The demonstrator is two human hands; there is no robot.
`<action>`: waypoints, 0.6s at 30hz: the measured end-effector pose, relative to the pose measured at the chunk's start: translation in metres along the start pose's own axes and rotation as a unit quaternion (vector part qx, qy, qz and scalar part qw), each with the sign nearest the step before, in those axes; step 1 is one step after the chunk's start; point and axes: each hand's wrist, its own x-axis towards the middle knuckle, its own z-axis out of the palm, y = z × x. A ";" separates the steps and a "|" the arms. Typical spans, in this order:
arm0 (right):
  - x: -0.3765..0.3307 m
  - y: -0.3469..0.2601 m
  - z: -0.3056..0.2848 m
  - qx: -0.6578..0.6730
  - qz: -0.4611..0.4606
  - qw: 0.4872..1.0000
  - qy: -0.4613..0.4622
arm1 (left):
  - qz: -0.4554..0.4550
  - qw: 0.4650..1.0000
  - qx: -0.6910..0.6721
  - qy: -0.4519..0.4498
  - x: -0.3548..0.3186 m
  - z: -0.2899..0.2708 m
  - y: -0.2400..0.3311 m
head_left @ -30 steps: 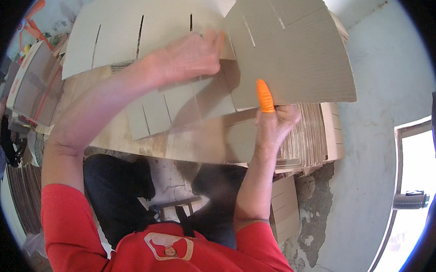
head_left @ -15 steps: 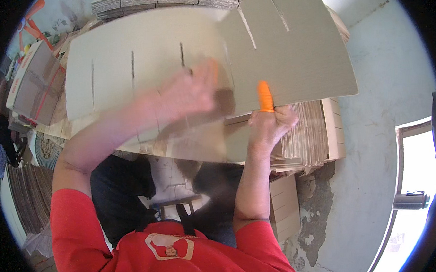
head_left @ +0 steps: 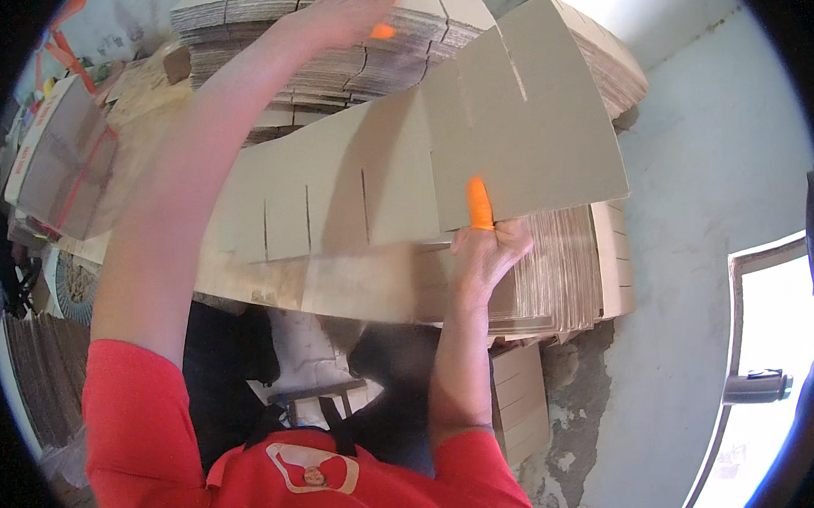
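A slotted grey-brown cardboard sheet (head_left: 529, 131) spans the bench, creased upward at its right part. My right hand (head_left: 491, 255) pinches its near edge, one finger with an orange cover lying on the upper face. My left arm stretches far forward across the bench. At its end, my left hand (head_left: 347, 16) is over the tall stack of slotted cardboard (head_left: 326, 62) at the back, its orange-covered fingers apart. Whether that hand touches the top sheet is hard to tell.
Below the right side of the held sheet stands another cardboard stack (head_left: 553, 270). A clear-sided box (head_left: 67, 160) sits at the left end of the wooden bench (head_left: 272, 292). More cardboard (head_left: 45, 379) stands at lower left. The wall (head_left: 679, 242) rises on the right.
My left hand has left the middle of the sheet and moved forward to the back stack. The sheet's left part has swung nearer and lower, uncovering that stack. My right hand keeps its grip.
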 end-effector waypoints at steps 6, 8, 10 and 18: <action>-0.001 0.010 -0.009 0.072 0.019 0.997 0.016 | 0.029 0.973 -0.146 -0.178 0.030 -0.025 0.017; 0.001 0.006 -0.006 0.091 0.005 0.995 0.028 | 0.004 0.971 -0.172 -0.169 0.032 -0.034 0.020; 0.001 0.003 -0.004 0.089 -0.017 0.995 0.031 | -0.042 0.967 -0.183 -0.173 0.033 -0.039 0.018; -0.001 -0.002 -0.003 0.134 0.014 0.991 0.012 | 0.061 0.988 -0.132 -0.045 0.030 -0.031 0.019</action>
